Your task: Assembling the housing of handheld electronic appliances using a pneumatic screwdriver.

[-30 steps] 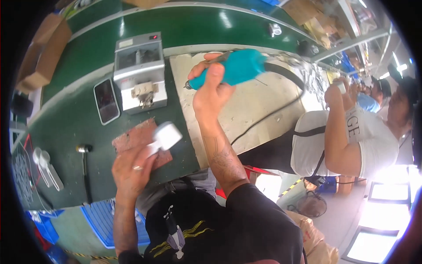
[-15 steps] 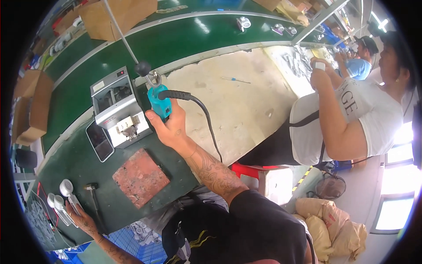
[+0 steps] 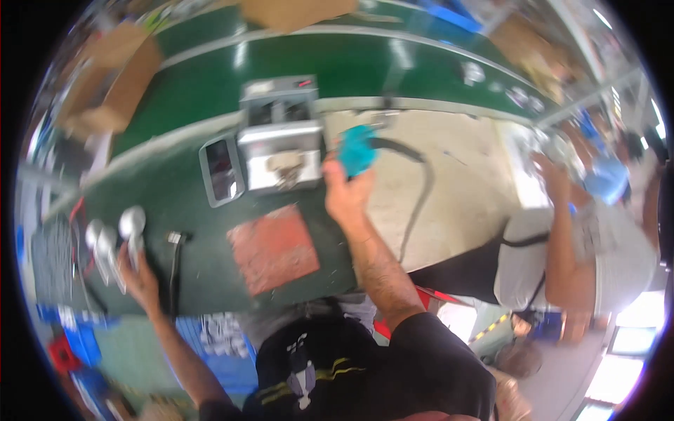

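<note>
My right hand [image 3: 345, 189] is wrapped round a teal power tool [image 3: 357, 149], probably an electric screwdriver, with a black cable. It is held just right of a grey boxy machine [image 3: 281, 133], above the bench's pale sheet; its tip is blurred. At the bench's left, my left hand [image 3: 142, 281] has its fingers closed at the lower handle of a white round-headed piece [image 3: 132, 223], shaped like a hand shower. Two similar white pieces [image 3: 105, 245] lie beside it. A hammer [image 3: 175, 270] rests right of that hand. Between my arms lies a reddish square slab [image 3: 274, 249].
A phone-like device [image 3: 222, 172] lies left of the machine. Behind runs a green conveyor belt [image 3: 393, 67] with a cardboard box [image 3: 112, 84] at its left. A co-worker in a white shirt [image 3: 597, 252] sits at my right. A blue crate [image 3: 210, 351] stands below the bench.
The view has swung left, so the bench appears farther right. My right hand still holds the teal tool beside the machine. My left hand's fingers have drawn in on the white piece's handle.
</note>
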A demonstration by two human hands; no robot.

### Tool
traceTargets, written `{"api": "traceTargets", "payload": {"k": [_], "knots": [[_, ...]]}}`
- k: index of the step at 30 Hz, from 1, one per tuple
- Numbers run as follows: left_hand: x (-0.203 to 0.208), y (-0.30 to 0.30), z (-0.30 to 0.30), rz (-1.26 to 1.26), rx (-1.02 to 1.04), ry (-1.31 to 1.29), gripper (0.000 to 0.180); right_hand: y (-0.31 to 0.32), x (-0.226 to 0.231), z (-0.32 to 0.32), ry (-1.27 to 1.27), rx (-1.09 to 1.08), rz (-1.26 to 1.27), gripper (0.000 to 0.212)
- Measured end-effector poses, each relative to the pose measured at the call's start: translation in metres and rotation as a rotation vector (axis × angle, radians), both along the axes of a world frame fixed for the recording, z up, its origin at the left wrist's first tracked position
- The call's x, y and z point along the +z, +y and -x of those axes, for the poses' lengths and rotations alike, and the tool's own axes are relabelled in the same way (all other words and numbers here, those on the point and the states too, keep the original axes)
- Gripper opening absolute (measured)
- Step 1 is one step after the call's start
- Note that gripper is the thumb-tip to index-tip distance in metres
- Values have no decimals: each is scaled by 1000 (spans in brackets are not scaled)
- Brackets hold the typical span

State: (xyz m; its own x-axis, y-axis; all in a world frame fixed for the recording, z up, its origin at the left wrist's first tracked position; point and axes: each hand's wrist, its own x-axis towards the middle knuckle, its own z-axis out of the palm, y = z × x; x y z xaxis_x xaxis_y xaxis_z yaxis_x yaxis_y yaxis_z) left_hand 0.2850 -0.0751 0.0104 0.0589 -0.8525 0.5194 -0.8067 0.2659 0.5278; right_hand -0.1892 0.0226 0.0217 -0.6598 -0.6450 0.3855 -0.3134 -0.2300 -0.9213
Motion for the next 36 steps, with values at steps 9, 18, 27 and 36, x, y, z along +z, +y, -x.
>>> {"api": "traceTargets", "payload": {"k": [9,18,27,36], "knots": [[3,-16,49,28,10,103,36,9,28,11,176,-123,151,53],[2,-4,34,18,53,90,32,5,31,-7,227,-60,162,50],[8,19,17,-2,128,-106,31,5,36,-10,160,-51,178,51],[20,22,18,155,273,-507,35,4,29,-4,152,-83,208,55]]}}
